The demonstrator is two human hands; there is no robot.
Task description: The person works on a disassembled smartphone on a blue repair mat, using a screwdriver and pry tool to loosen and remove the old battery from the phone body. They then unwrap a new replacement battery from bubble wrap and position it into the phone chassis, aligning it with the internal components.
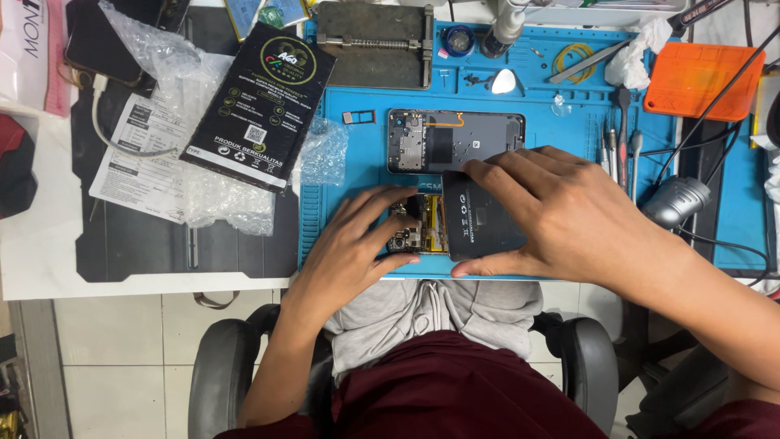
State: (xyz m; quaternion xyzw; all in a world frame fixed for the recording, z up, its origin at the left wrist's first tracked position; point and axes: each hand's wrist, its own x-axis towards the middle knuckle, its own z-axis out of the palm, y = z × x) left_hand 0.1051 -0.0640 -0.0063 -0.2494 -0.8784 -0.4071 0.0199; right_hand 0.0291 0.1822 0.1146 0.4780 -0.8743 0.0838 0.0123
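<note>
Black and flat, the battery point(481, 218) lies on the blue mat point(366, 175) with its long axis running near to far, tilted slightly; its far end overlaps the near edge of the rear cover point(455, 140). The right hand point(561, 215) grips the battery: thumb pressed on the near short edge, fingers spread flat across the far end, palm over the right side. Only the left half of the battery shows.

Just left of the battery lies the open phone point(418, 228), long axis left to right, board and yellow parts exposed. The left hand point(357, 244) rests on it, fingers curled loosely over the board, thumb at the near edge; it pinches nothing that can be seen.

The rear cover lies beyond both hands, long axis left to right, inner face up. A SIM tray point(358, 117) lies left of it.

Near side: the battery's near end sits close to the mat edge. Right of the hand stand upright tools point(624, 138) and a lamp head point(676, 201). Left of the mat lie a black box point(260, 102) and bubble wrap point(321, 154). Open mat remains between cover and tools.
</note>
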